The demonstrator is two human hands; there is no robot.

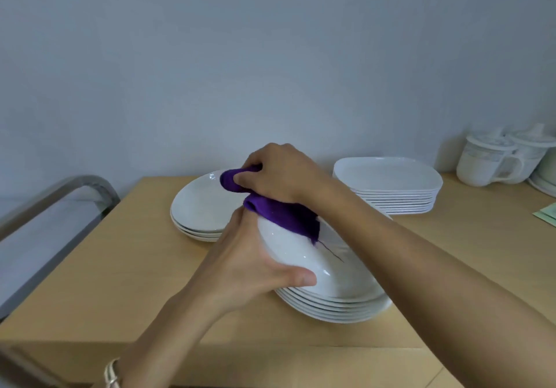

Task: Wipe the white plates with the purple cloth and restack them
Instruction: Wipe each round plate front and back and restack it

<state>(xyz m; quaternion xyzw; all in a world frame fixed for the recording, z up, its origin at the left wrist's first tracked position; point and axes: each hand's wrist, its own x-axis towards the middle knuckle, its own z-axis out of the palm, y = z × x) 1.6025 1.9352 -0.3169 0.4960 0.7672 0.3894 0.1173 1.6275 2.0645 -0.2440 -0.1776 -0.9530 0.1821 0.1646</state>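
Left hand is gripping a white plate by its near-left rim, with the thumb curled across the surface facing the camera. The plate is standing steeply tilted, its lower edge down at the stack of round plates directly below both hands; contact there cannot be told. Right hand is clenching the purple cloth, fingers curled round a bunched end. The rest of the cloth is draping over the plate's top rim, just under the right wrist and against the left fingertips. A loose thread is trailing from the cloth onto the plate. Beyond the left hand, a shorter stack of round plates is sitting on the worktop, partly hidden behind the right hand. Right of the right forearm, a stack of rectangular plates is sitting; farther right, white lidded mugs. A bracelet is showing on the left wrist.
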